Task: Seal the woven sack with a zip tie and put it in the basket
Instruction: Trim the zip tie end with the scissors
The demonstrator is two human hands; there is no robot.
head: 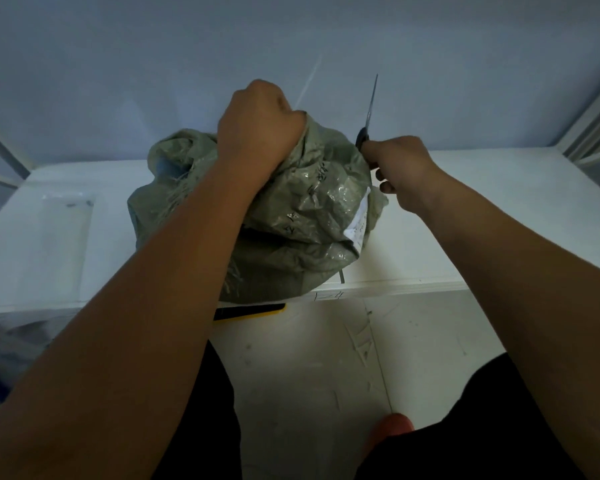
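L hand [260, 129] is fisted tight round the gathered neck of the woven sack [312, 209], prob. to keep the mouth bunched. R hand [402, 168] grips scissors [370, 105] by the handles, blades up, just beside the neck – likely for trimming the zip tie [307, 84] (pale blurred streak, can't confirm). The sack sits at the table [482, 209] front edge, squat – neck points up and away.
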